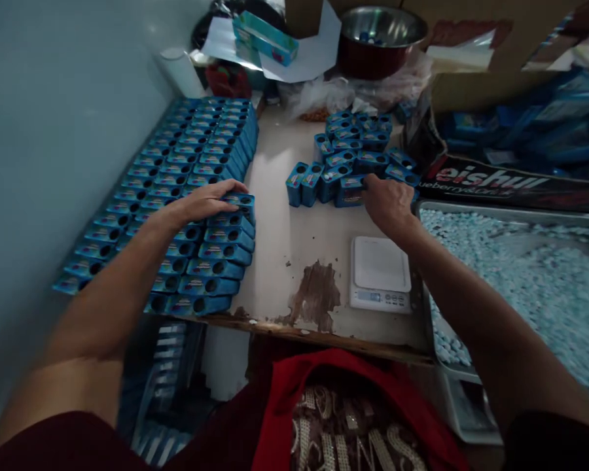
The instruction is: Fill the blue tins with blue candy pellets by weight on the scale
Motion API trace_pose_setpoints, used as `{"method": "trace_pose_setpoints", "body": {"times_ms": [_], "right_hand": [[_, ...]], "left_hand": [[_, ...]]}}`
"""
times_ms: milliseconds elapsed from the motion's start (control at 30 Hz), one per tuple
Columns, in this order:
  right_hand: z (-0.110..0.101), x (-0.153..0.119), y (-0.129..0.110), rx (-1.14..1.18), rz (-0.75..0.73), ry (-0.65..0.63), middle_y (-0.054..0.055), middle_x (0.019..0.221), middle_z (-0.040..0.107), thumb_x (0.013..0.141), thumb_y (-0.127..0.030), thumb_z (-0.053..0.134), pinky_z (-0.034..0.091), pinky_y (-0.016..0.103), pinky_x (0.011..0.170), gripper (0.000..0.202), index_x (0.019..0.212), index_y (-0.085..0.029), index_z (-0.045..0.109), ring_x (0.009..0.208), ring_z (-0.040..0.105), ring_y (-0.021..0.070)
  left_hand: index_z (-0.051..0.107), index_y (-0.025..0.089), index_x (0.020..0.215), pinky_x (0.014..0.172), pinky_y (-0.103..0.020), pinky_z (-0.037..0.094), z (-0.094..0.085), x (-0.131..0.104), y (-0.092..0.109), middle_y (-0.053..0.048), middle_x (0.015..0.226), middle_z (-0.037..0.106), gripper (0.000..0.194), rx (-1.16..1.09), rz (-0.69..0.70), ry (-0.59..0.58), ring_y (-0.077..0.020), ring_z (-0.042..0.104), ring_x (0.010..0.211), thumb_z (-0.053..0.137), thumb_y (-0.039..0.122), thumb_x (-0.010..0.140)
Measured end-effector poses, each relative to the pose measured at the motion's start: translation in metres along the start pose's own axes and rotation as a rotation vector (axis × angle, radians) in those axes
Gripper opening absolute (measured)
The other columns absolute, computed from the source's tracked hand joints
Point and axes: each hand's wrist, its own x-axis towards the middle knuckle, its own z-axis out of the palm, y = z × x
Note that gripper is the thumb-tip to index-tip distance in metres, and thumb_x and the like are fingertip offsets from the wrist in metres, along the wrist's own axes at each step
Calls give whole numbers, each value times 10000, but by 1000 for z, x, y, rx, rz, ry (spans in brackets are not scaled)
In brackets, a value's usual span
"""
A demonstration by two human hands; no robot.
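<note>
Rows of small blue boxes [169, 175] with dark round openings stand packed together on the left of the table. My left hand [214, 198] grips a blue box [239, 200] at the right edge of these rows, fingers bent over its top. Farther right is a looser group of blue boxes [344, 144], some with pale pieces in their openings. At that group's front, my right hand [387, 198] has its fingers closed on the right end of a blue box [350, 191]. A white scale [381, 273] lies just below my right hand.
On the right, a metal tray [428, 307] holds many pale blue pieces, with a carton [495, 182] of blue packs behind it. A metal bowl [368, 57] and clear plastic bags [319, 97] are at the back. The worn wooden table edge [324, 337] runs in front.
</note>
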Motion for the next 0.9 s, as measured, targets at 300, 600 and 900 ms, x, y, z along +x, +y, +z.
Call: {"method": "trace_pose_setpoints", "body": {"times_ms": [300, 600, 900], "right_hand": [[-18, -52, 65, 259, -195, 203, 124, 1155, 896, 1123, -425, 724, 455, 404, 812, 230, 1125, -261, 885, 1080, 782, 370], [-5, -180, 121, 450, -212, 63, 79, 1133, 895, 1122, -391, 810, 522, 363, 862, 187, 1246, -293, 910, 984, 793, 278], [49, -219, 271, 136, -113, 66, 265, 1835, 590, 1071, -665, 842, 509, 702, 1296, 822, 1768, -279, 640, 1662, 562, 535]], "left_hand": [[803, 178, 1564, 1322, -963, 366, 63, -38, 40, -351, 1713, 671, 845, 547, 33, 244, -660, 602, 1619, 694, 776, 976], [224, 682, 1920, 1306, -1087, 269, 102, -100, 75, -29, 2070, 68, 838, 467, -46, 264, -639, 228, 1867, 572, 529, 1174], [284, 672, 1905, 1443, -964, 151, 113, -107, 145, -39, 2073, 160, 823, 594, 156, 301, -537, 201, 1903, 612, 490, 1172]]}}
